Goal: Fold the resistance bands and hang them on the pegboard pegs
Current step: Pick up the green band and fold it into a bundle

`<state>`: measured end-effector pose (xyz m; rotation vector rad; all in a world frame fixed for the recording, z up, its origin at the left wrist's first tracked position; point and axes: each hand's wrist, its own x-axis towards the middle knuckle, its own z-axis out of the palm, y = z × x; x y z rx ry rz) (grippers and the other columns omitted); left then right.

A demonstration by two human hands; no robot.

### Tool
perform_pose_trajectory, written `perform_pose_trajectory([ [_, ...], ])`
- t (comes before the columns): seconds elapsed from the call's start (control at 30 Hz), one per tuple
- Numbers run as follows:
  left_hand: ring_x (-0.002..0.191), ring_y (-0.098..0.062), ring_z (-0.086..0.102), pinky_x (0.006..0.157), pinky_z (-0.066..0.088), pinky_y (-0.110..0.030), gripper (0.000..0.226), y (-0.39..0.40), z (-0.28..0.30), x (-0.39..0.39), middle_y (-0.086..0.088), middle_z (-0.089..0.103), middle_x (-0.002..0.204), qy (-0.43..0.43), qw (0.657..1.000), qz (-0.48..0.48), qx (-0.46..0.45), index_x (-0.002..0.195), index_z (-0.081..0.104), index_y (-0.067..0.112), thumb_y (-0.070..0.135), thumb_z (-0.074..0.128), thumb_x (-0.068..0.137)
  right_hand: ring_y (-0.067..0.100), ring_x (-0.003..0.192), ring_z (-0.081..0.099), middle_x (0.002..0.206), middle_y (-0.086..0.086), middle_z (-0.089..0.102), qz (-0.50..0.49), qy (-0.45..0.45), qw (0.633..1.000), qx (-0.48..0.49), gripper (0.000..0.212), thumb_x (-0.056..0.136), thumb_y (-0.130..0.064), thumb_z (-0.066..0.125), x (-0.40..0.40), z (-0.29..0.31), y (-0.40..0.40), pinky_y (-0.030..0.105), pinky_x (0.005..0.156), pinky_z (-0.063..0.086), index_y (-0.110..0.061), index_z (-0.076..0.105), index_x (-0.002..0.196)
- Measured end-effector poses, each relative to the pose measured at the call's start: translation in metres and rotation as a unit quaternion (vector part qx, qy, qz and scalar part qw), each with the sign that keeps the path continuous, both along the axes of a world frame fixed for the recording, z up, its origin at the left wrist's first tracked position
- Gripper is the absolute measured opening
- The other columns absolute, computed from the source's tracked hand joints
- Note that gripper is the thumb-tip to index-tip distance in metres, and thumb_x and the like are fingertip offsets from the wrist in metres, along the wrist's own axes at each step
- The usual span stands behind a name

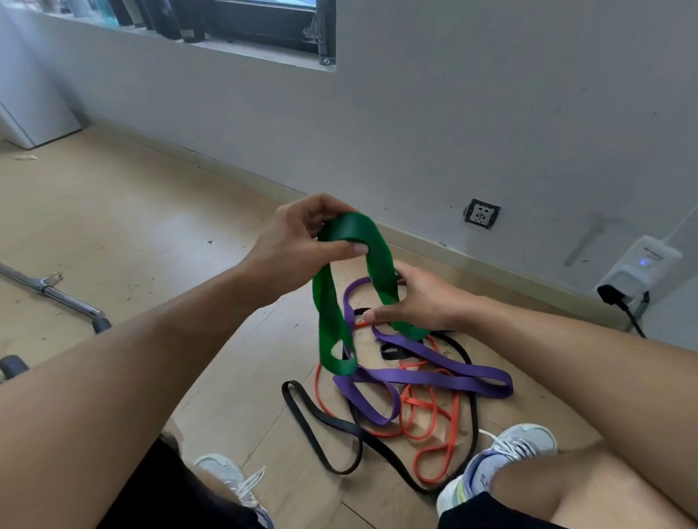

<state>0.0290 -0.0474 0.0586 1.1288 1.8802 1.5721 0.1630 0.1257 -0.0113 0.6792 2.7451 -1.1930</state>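
Note:
A wide green resistance band (330, 315) hangs in a loop above the floor. My left hand (296, 250) pinches its top bend between thumb and fingers. Lower and to the right, my right hand (421, 298) grips the band's other strand. Under them a tangle lies on the wooden floor: a purple band (434, 370), a thin orange band (425, 421) and a thin black band (326, 422). The green band's lower end rests on this pile. No pegboard is in view.
My two shoes (503, 459) flank the pile at the bottom. A metal bar (46, 285) lies on the floor to the left. The wall behind carries a socket (481, 213) and a white plugged-in device (636, 270). A window sill with dark bottles runs along the top left.

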Motion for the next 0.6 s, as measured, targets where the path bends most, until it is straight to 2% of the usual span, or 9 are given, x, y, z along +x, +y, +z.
perform_pose_trajectory([
  [0.03, 0.092, -0.02, 0.071, 0.087, 0.057, -0.033, 0.035, -0.002, 0.002, -0.002, -0.007, 0.076, 0.101, -0.017, 1.0, 0.008, 0.014, 0.103, 0.07, 0.015, 0.007, 0.088, 0.073, 0.015, 0.119, 0.06, 0.128, -0.008, 0.065, -0.01, -0.003, 1.0, 0.004, 0.074, 0.072, -0.062, 0.083, -0.003, -0.004, 0.002, 0.04, 0.107, 0.048, -0.032, 0.054, 0.133],
  [0.13, 0.089, -0.017, 0.072, 0.082, 0.056, -0.025, 0.037, -0.007, 0.005, -0.008, -0.007, 0.075, 0.103, -0.025, 0.999, 0.024, 0.018, 0.108, 0.069, 0.01, 0.006, 0.086, 0.076, 0.022, 0.098, 0.063, 0.102, -0.003, 0.067, -0.03, 0.003, 1.0, 0.002, 0.029, 0.091, -0.051, 0.071, -0.011, -0.007, 0.005, 0.04, 0.089, 0.052, -0.028, 0.058, 0.104],
  [0.17, 0.088, -0.017, 0.072, 0.081, 0.058, -0.025, 0.037, -0.008, 0.005, -0.009, -0.006, 0.075, 0.102, -0.012, 1.0, 0.028, 0.004, 0.108, 0.069, 0.012, 0.008, 0.086, 0.076, 0.022, 0.093, 0.061, 0.095, -0.004, 0.064, -0.034, 0.017, 0.999, 0.001, 0.021, 0.096, -0.046, 0.066, -0.013, -0.004, 0.004, 0.039, 0.083, 0.05, -0.028, 0.056, 0.098],
  [0.23, 0.088, -0.019, 0.073, 0.078, 0.059, -0.025, 0.039, -0.009, 0.003, -0.012, -0.004, 0.074, 0.1, 0.021, 0.998, 0.025, -0.046, 0.109, 0.066, 0.016, 0.011, 0.087, 0.077, 0.02, 0.092, 0.06, 0.095, -0.004, 0.063, -0.049, 0.057, 0.997, 0.001, 0.013, 0.102, -0.041, 0.059, -0.013, 0.007, 0.003, 0.04, 0.084, 0.05, -0.028, 0.056, 0.102],
  [0.3, 0.09, -0.021, 0.073, 0.071, 0.058, -0.02, 0.037, -0.011, -0.001, -0.014, -0.004, 0.073, 0.102, 0.049, 0.993, 0.004, -0.112, 0.11, 0.064, 0.016, 0.009, 0.084, 0.08, 0.02, 0.093, 0.062, 0.098, 0.001, 0.064, -0.071, 0.107, 0.992, 0.0, 0.013, 0.104, -0.038, 0.057, -0.011, 0.023, 0.001, 0.044, 0.085, 0.053, -0.026, 0.055, 0.108],
  [0.37, 0.091, -0.02, 0.072, 0.069, 0.059, -0.017, 0.034, -0.01, -0.008, -0.013, -0.003, 0.073, 0.101, 0.079, 0.984, -0.02, -0.158, 0.112, 0.064, 0.014, 0.005, 0.08, 0.083, 0.021, 0.094, 0.063, 0.1, 0.004, 0.064, -0.087, 0.164, 0.983, -0.007, 0.021, 0.101, -0.038, 0.061, -0.008, 0.042, -0.003, 0.044, 0.085, 0.055, -0.023, 0.052, 0.114],
  [0.43, 0.092, -0.018, 0.072, 0.073, 0.061, -0.022, 0.033, -0.009, -0.012, -0.013, -0.001, 0.074, 0.098, 0.092, 0.979, -0.031, -0.179, 0.112, 0.065, 0.014, 0.004, 0.078, 0.083, 0.017, 0.085, 0.061, 0.097, 0.002, 0.064, -0.085, 0.229, 0.97, -0.005, 0.028, 0.097, -0.034, 0.068, -0.007, 0.063, -0.012, 0.039, 0.079, 0.053, -0.02, 0.05, 0.113],
  [0.5, 0.092, -0.015, 0.072, 0.072, 0.058, -0.02, 0.032, -0.007, -0.013, -0.017, 0.002, 0.074, 0.097, 0.087, 0.976, -0.022, -0.197, 0.113, 0.065, 0.015, 0.008, 0.078, 0.084, 0.013, 0.075, 0.057, 0.092, 0.002, 0.065, -0.073, 0.286, 0.955, 0.0, 0.03, 0.092, -0.029, 0.073, -0.006, 0.083, -0.024, 0.031, 0.07, 0.05, -0.019, 0.051, 0.109],
  [0.6, 0.092, -0.012, 0.071, 0.069, 0.051, -0.018, 0.032, -0.008, -0.012, -0.022, 0.002, 0.075, 0.099, 0.058, 0.976, -0.014, -0.211, 0.113, 0.066, 0.014, 0.011, 0.079, 0.084, 0.008, 0.069, 0.055, 0.085, -0.001, 0.062, -0.038, 0.317, 0.947, -0.028, 0.028, 0.088, -0.027, 0.078, -0.004, 0.102, -0.034, 0.026, 0.064, 0.048, -0.015, 0.059, 0.105],
])
